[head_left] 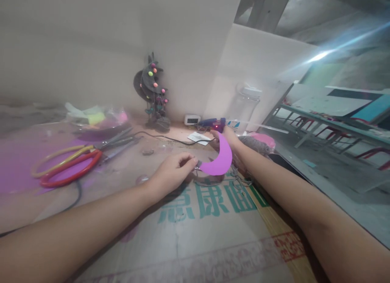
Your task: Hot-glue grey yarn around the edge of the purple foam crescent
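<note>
My left hand (178, 169) pinches one tip of a flat purple crescent (224, 157), with a small grey bit by the fingertips. The crescent is held up above the cardboard work surface and curves toward the right. Behind it, my right hand (230, 137) is closed at the handle of a blue hot glue gun (210, 123), its fingers partly hidden by the crescent. A small red light glows on the gun, and a pale glue stick (262, 126) juts out to the right. The black cord (170, 138) runs left across the surface.
Scissors with red and yellow handles (71, 166) lie at left by a bowl of scraps (97, 122). A dark crescent ornament with coloured balls (152, 88) stands against the wall. Near the gun are a small white digital display (192, 120), a clear bottle (245, 106) and grey yarn (254, 144).
</note>
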A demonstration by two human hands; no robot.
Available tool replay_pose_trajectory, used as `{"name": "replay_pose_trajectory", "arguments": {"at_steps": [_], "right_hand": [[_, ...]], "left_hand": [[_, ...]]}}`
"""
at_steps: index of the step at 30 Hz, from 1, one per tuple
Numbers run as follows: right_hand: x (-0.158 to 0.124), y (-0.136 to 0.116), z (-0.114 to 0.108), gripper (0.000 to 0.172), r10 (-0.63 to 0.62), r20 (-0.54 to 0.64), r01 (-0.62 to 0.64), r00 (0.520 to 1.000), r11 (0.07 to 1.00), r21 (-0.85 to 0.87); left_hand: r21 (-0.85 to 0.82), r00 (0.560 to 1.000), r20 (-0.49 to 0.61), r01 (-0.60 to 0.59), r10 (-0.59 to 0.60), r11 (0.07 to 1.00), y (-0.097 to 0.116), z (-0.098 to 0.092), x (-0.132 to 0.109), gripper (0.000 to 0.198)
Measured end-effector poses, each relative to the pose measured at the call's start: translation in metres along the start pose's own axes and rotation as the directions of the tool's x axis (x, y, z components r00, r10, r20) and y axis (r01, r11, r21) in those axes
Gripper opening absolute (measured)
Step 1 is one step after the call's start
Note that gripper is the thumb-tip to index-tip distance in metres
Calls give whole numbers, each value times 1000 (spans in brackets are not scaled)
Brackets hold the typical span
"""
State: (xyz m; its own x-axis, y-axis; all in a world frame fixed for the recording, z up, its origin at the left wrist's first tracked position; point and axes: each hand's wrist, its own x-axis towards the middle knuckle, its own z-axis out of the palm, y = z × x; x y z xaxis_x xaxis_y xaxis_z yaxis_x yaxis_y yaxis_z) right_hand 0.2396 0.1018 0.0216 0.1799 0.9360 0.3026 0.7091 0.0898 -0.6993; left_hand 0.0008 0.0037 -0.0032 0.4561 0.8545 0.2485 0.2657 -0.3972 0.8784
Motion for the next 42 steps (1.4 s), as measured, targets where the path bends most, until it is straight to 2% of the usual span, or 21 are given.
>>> {"name": "replay_pose_trajectory", "arguments": {"at_steps": [3, 7, 9, 13, 15, 18, 21, 25, 31, 42], "right_hand": [[-11, -1, -17, 24, 5, -31, -5, 999, 1000, 6], [-44, -3, -40, 24, -29, -48, 31, 998, 998, 47], [-66, -7, -49, 26, -106, -47, 111, 993, 984, 139], [-110, -13, -59, 21, -189, -3, 181, 982, 935, 304], [-127, -13, -59, 23, -206, 58, 180, 977, 939, 292], [-143, -12, -57, 28, -188, 138, 168, 973, 975, 147], [-151, -12, -53, 24, -222, 214, 212, 951, 975, 70], [-154, -15, -47, 18, -273, 296, 242, 915, 960, 138], [-153, -11, -43, 21, -254, 248, 253, 935, 967, 38], [-153, -9, -41, 26, -245, 263, 245, 933, 969, 32]], "left_hand": [[31, 1000, -30, 1, 0, 1000, -1, 0, 0, 31], [72, 993, -115, -16, 24, 997, -3, -1, 1, 30], [87, 989, -145, -10, 23, 996, -4, -1, 2, 29], [98, 987, -162, -2, 18, 995, -5, -2, 4, 29], [105, 986, -165, -3, 21, 994, -6, -2, 5, 29], [118, 987, -156, -7, 25, 993, -6, -2, 5, 30], [117, 989, -149, -10, 28, 993, -7, -2, 5, 30], [103, 990, -140, -6, 21, 995, -8, -2, 5, 30], [92, 991, -129, -26, 37, 995, -7, -1, 4, 30], [133, 995, -99, 1, 12, 991, 2, -1, -1, 29]]}}
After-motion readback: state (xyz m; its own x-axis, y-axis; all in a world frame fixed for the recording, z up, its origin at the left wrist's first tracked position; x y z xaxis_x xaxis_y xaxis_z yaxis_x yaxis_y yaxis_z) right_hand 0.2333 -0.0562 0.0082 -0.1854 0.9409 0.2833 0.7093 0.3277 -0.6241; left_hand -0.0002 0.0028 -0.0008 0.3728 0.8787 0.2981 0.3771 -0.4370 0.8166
